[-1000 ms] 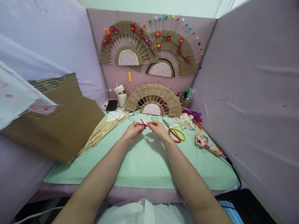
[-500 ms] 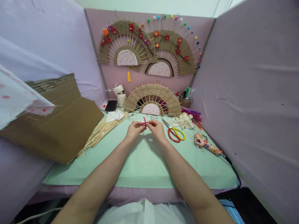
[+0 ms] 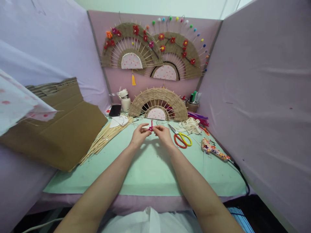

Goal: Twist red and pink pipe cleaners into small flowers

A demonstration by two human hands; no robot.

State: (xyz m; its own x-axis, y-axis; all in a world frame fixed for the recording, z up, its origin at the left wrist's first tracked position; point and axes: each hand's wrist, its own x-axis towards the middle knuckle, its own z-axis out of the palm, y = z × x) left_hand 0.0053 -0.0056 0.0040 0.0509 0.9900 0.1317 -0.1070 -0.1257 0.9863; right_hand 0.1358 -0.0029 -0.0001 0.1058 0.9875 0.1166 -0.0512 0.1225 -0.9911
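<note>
Above the pale-green cloth-covered tabletop (image 3: 155, 174), left hand (image 3: 139, 136) and right hand (image 3: 164, 135) pinched a fuzzy-looking, looped magenta stem (image 3: 151, 128); shaping apparently underway, steadiness needed next.

Booth-like craft workshop: cloth-draped side walls (image 3: 257, 77), woven fans (image 3: 128, 30) on back panel (image 3: 118, 77), scissors (image 3: 178, 138) and glue gun (image 3: 213, 150) on table (image 3: 150, 174).

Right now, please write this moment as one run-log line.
left hand: touching small magenta stemmed piece | right hand: pinching same piece | nearby: red-and-yellow-handled metal scissors on mint-green cloth
</note>
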